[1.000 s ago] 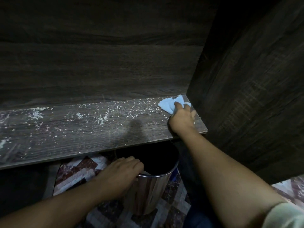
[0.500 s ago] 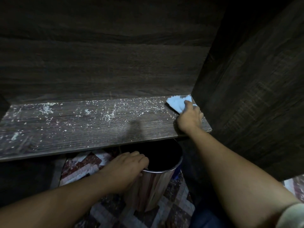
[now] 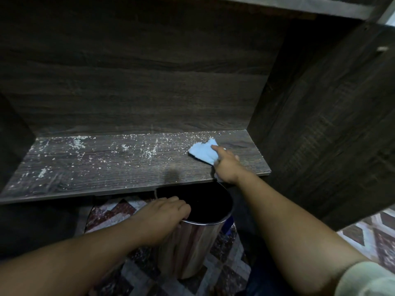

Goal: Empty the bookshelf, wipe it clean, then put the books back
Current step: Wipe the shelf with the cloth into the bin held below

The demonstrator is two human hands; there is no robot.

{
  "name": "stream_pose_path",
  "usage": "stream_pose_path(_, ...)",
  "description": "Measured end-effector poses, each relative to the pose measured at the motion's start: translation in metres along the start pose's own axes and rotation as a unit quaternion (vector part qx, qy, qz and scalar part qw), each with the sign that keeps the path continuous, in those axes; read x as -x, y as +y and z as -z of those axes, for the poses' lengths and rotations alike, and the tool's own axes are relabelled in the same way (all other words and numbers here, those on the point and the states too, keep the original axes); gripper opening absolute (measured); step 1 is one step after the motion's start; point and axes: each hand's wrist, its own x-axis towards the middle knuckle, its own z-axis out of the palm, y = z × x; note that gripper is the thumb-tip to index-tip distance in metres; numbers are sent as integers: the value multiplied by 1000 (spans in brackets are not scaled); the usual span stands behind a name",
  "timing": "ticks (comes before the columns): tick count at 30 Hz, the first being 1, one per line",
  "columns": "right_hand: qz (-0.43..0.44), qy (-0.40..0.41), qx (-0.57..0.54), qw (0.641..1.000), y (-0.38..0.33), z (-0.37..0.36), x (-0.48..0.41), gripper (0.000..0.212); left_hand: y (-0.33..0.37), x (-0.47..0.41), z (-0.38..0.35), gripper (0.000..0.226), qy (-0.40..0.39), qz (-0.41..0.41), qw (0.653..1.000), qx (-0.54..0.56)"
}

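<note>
**A:** Where are the edges?

**B:** The shelf (image 3: 106, 167) runs across the middle of the frame, and its front edge rises from lower left to right of centre. A back panel (image 3: 139, 82) closes it behind, a side panel (image 3: 320, 124) closes it at right, and a darker panel (image 3: 12, 135) closes it at far left. An upper board (image 3: 299, 5) crosses the top right.

**A:** And the open room?

**B:** Left of the cloth (image 3: 203, 153) the board lies open as far as the left panel. It is strewn with white specks (image 3: 147, 150), thickest near the back. Between the cloth and the right panel there is plain wood grain.

**A:** The hands?

**B:** The right hand (image 3: 227, 167) is on the blue cloth at the shelf's right end, near the front edge. Its index finger lies straight on the cloth and the other fingers are bent over it. The left hand (image 3: 162, 214) sits lower centre, fingers curled over the rim of a metal bin (image 3: 198, 242), gripping it.

**A:** Anything in the way?

**B:** The bin stands on the patterned floor (image 3: 224, 274), its mouth partly under the shelf's front edge, just below the right hand. The right forearm crosses above it from the lower right.
</note>
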Motion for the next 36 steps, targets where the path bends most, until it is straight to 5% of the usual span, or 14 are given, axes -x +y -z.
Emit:
stream_pose_path(6, 1, -58, -108, 992, -15, -17, 12, 59, 10, 3, 8, 15, -48, 10, 999, 11)
stream_pose_path(12, -62, 74, -278, 956, -11, 12, 9, 56, 10, 1, 13, 12, -69, 12, 997, 28)
stream_pose_path(22, -55, 66, 36, 996, 21, 4, 8, 57, 2, 14, 10, 11, -47, 11, 996, 75)
stream_pose_path(36, 112, -86, 18, 990, -29, -23, 18, 53, 2, 20, 4, 13, -48, 6, 997, 57)
